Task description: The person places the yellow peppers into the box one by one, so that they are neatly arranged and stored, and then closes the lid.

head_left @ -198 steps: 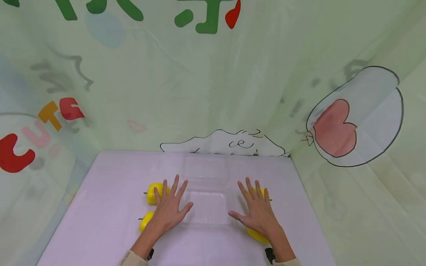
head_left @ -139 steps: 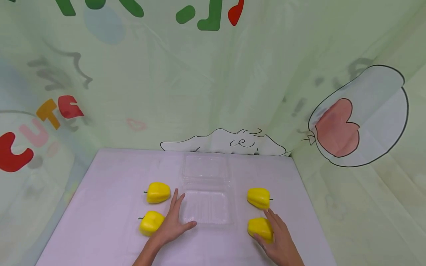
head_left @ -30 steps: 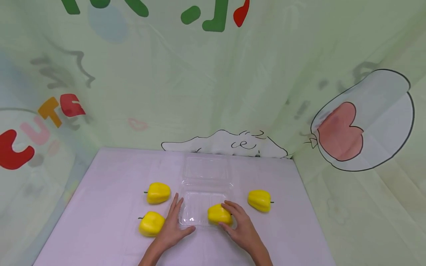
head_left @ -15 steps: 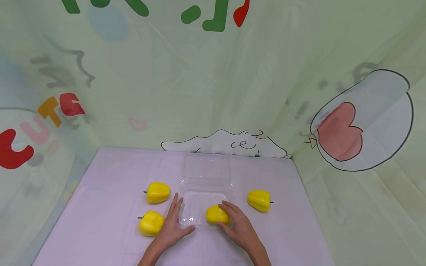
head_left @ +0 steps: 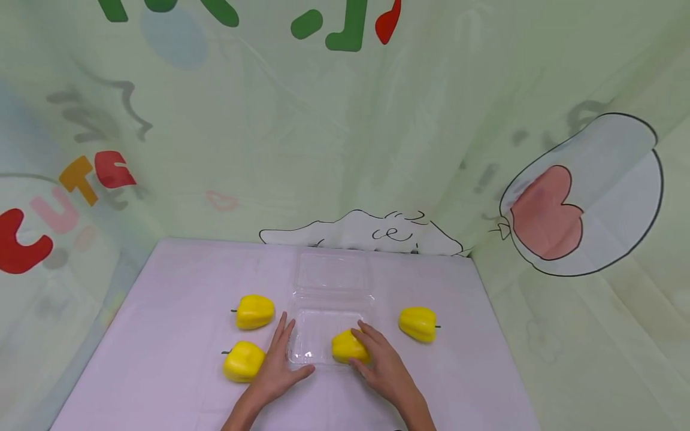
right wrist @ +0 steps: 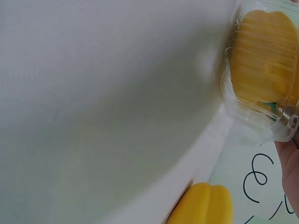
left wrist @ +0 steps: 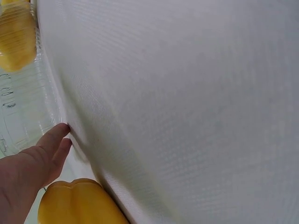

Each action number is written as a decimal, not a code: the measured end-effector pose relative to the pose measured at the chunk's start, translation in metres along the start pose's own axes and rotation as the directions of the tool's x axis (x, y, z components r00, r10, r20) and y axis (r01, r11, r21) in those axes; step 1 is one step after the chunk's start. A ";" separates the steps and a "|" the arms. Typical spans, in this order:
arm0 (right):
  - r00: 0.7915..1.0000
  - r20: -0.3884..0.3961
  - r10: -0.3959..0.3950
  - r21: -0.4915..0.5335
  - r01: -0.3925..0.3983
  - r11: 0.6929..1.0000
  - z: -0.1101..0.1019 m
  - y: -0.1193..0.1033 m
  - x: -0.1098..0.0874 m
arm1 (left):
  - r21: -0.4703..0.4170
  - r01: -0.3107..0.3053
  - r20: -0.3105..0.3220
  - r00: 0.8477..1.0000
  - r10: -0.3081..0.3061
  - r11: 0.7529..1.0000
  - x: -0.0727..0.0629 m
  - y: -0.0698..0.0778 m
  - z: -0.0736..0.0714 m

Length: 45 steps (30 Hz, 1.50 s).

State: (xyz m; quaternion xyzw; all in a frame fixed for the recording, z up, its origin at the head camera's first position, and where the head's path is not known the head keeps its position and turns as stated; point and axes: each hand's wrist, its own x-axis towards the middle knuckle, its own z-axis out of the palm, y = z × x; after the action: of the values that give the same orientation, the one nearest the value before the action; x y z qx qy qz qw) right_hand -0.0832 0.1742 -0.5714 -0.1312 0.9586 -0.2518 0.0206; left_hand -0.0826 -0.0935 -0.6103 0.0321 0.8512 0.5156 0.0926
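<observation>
A clear plastic clamshell container [head_left: 309,350] lies with its lid [head_left: 334,272] folded back, away from me. My right hand [head_left: 385,365] holds a yellow bell pepper [head_left: 347,347] between thumb and fingers in the right half of the base. In the right wrist view that pepper [right wrist: 261,56] shows through the clear wall. My left hand [head_left: 277,365], fingers extended and thumb spread, rests at the container's left edge and grips nothing. In the left wrist view its fingertips touch the container's side. Beside this hand lies another yellow bell pepper [head_left: 244,361].
A third yellow bell pepper [head_left: 255,312] lies farther back on the left, and one more bell pepper [head_left: 418,324] sits right of the container. The white-covered table [head_left: 183,287] meets printed green cloth [head_left: 345,149] at its back and sides.
My right hand took the near right pepper and brought it left into the container. During the last second it shifted slightly farther left. My left hand moved down to the container's edge and stayed.
</observation>
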 end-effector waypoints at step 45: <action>0.973 -0.202 0.107 0.055 -0.098 0.994 -0.069 0.068 0.002 | 0.008 0.003 -0.002 1.000 -0.003 1.000 -0.001 -0.001 0.002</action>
State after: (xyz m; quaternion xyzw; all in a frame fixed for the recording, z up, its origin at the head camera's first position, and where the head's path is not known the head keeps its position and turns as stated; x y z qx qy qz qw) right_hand -0.1093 0.2636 -0.5449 -0.0544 0.9553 -0.2839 -0.0623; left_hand -0.0815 -0.0924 -0.6115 0.0306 0.8534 0.5121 0.0925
